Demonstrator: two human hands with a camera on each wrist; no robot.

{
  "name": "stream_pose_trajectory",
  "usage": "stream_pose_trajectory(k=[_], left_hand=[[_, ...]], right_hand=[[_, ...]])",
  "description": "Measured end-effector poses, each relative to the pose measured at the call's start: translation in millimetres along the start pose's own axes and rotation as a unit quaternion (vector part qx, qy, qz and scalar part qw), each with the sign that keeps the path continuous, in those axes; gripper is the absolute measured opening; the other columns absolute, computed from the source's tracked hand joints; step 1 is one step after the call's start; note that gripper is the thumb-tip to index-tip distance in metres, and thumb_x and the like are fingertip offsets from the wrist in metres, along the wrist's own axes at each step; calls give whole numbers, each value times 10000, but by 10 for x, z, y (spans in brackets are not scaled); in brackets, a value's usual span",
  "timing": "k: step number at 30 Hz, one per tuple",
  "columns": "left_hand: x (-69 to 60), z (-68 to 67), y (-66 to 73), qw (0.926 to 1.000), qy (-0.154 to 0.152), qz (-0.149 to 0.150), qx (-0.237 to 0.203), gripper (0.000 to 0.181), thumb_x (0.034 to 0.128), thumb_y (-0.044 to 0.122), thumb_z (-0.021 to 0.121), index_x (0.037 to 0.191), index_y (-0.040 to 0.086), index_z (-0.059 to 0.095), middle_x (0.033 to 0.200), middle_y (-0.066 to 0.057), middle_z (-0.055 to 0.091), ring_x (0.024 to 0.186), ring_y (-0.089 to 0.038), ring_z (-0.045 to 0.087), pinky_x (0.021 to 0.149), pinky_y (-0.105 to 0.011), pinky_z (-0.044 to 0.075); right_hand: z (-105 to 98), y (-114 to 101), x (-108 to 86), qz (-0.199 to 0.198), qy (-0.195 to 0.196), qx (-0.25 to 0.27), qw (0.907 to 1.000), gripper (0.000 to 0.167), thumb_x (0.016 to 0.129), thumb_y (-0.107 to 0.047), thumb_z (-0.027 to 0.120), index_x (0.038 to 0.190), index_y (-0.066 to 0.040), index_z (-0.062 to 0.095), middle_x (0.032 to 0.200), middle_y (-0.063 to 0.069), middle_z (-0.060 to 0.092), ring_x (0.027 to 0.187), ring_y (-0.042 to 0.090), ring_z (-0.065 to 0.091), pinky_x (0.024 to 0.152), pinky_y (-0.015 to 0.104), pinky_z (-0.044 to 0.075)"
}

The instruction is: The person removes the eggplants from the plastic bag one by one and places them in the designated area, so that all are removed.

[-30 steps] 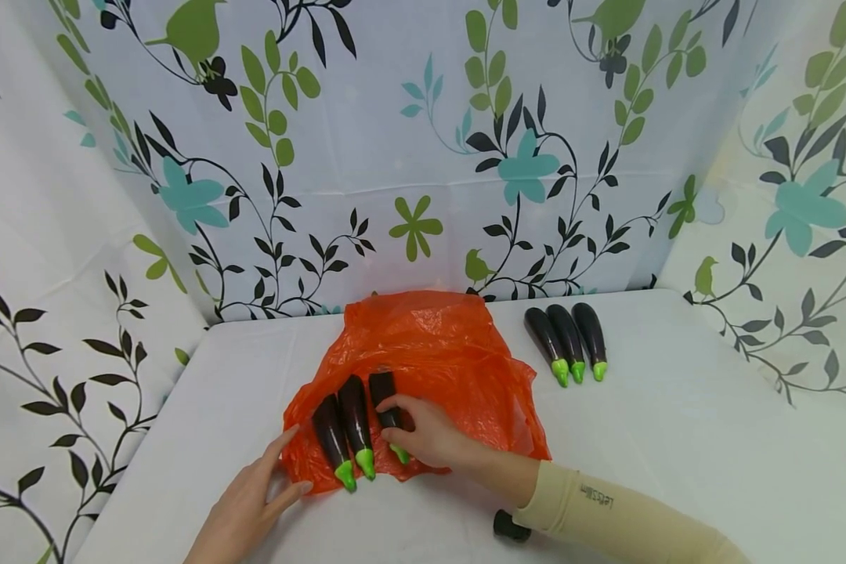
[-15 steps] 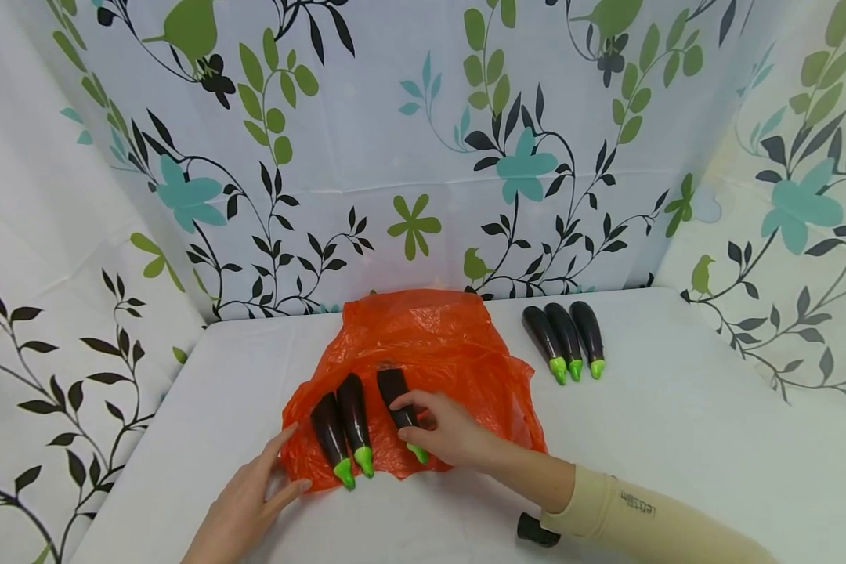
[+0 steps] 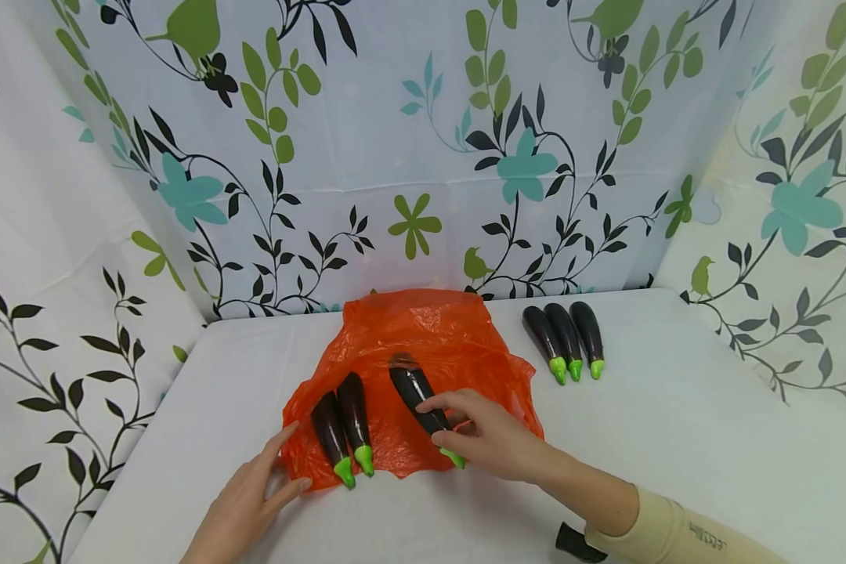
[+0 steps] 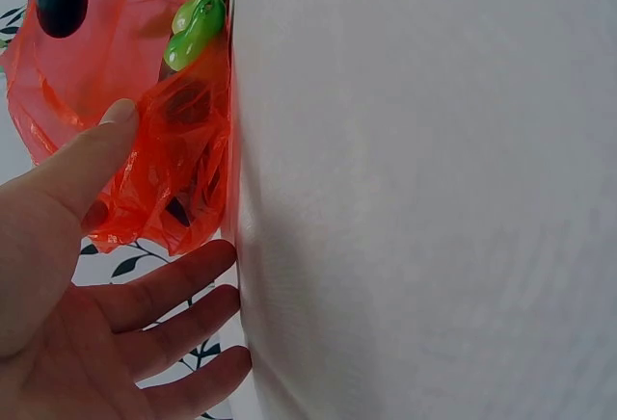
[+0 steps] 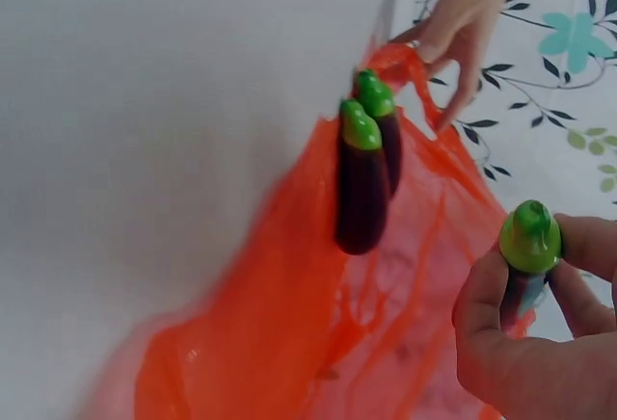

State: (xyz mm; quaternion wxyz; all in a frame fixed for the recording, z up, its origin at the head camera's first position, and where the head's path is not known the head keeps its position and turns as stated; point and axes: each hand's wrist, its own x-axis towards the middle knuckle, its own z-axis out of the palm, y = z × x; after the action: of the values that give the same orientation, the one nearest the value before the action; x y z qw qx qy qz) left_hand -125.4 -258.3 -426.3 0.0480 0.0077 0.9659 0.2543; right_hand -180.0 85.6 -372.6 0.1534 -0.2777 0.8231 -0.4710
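Note:
My right hand (image 3: 493, 440) pinches a dark purple eggplant (image 3: 412, 388) near its green stem end, over an orange-red plastic bag (image 3: 423, 321). In the right wrist view the green cap (image 5: 529, 239) of that eggplant shows between thumb and fingers. Its far tip is at the bag's mouth, seemingly just under the film. Two more eggplants, one left (image 3: 330, 439) and one right (image 3: 356, 423), lie side by side at the bag's left, green ends toward me. My left hand (image 3: 243, 497) touches the bag's left edge, fingers extended, as the left wrist view also shows.
Three eggplants (image 3: 565, 338) lie in a row at the back right of the white table (image 3: 677, 407). A patterned curtain (image 3: 366, 157) closes off the back and both sides. A black wrist mount (image 3: 580, 542) hangs under my right wrist.
My right hand has moved right with its eggplant, away from the other two, and the eggplant now slants more. The left hand stays in place.

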Motion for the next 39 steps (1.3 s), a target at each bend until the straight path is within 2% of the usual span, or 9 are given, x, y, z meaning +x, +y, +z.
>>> stream_pose_trajectory(k=[6, 12, 15, 21, 24, 28, 32, 35, 39], left_hand=[[11, 8, -1, 10000, -19, -70, -43, 855, 824, 460, 749, 1502, 171, 313, 1214, -116, 600, 1092, -331, 572, 894, -595, 499], [20, 16, -13, 9999, -76, -110, -51, 872, 821, 478, 745, 1506, 163, 305, 1219, -126, 600, 1091, -337, 574, 885, -601, 501], [22, 19, -23, 9999, -78, -100, -46, 863, 823, 472, 746, 1504, 165, 312, 1232, -135, 601, 1096, -339, 578, 889, -596, 502], [29, 22, -31, 9999, -71, -82, -21, 871, 823, 491, 737, 1507, 171, 305, 1221, -128, 603, 1093, -338, 577, 887, -599, 501], [28, 23, -30, 9999, -65, -75, -42, 874, 820, 494, 738, 1507, 173, 303, 1208, -122, 607, 1082, -331, 579, 884, -597, 504], [13, 32, -38, 9999, -56, -65, -78, 879, 818, 497, 736, 1509, 169, 302, 1220, -126, 601, 1090, -333, 576, 891, -598, 500], [8, 38, -46, 10000, -15, -9, -56, 879, 818, 496, 736, 1508, 169, 303, 1231, -128, 596, 1092, -330, 577, 895, -591, 501], [7, 40, -54, 10000, 11, 28, -39, 873, 819, 488, 739, 1506, 169, 304, 1219, -120, 599, 1079, -322, 581, 887, -587, 506], [1, 40, -67, 9999, 62, 72, -54, 859, 823, 473, 744, 1500, 169, 312, 1194, -105, 606, 1061, -304, 583, 881, -577, 513]], right_hand=[[-134, -83, -236, -438, -192, 9, 9989, 303, 960, -263, 650, 1256, -320, 615, 1193, -29, 548, 1025, 188, 578, 840, 281, 547], [-256, -196, -459, -885, -224, -72, 9958, 308, 962, -288, 644, 1267, -311, 606, 1227, -60, 554, 1043, 164, 579, 863, 302, 547], [-379, -263, -553, -1084, 80, 18, 9941, 320, 959, -241, 650, 1274, -272, 605, 1273, -22, 537, 1054, 195, 599, 872, 307, 552], [-750, -296, -671, -1247, 1123, -143, 9857, 361, 948, -72, 639, 1287, -187, 590, 1295, 43, 502, 1038, 211, 598, 846, 266, 558], [-935, -249, -693, -1031, 1508, -353, 9825, 377, 950, -70, 636, 1308, -167, 569, 1227, 71, 519, 967, 210, 602, 771, 256, 570], [-1165, -114, -698, -350, 1911, -604, 9791, 418, 965, -173, 640, 1366, -182, 525, 1208, 116, 545, 985, 242, 593, 758, 248, 563], [-1398, 97, -670, 372, 2095, -786, 9739, 489, 981, -307, 611, 1433, -190, 465, 1349, 168, 506, 1162, 353, 553, 885, 429, 553], [-1565, 290, -626, 747, 2143, -830, 9704, 539, 985, -362, 590, 1464, -178, 423, 1415, 206, 451, 1251, 419, 488, 955, 614, 455], [-1749, 560, -551, 1059, 2250, -912, 9643, 543, 1003, -340, 563, 1479, -141, 393, 1412, 258, 421, 1282, 465, 441, 972, 700, 374]])
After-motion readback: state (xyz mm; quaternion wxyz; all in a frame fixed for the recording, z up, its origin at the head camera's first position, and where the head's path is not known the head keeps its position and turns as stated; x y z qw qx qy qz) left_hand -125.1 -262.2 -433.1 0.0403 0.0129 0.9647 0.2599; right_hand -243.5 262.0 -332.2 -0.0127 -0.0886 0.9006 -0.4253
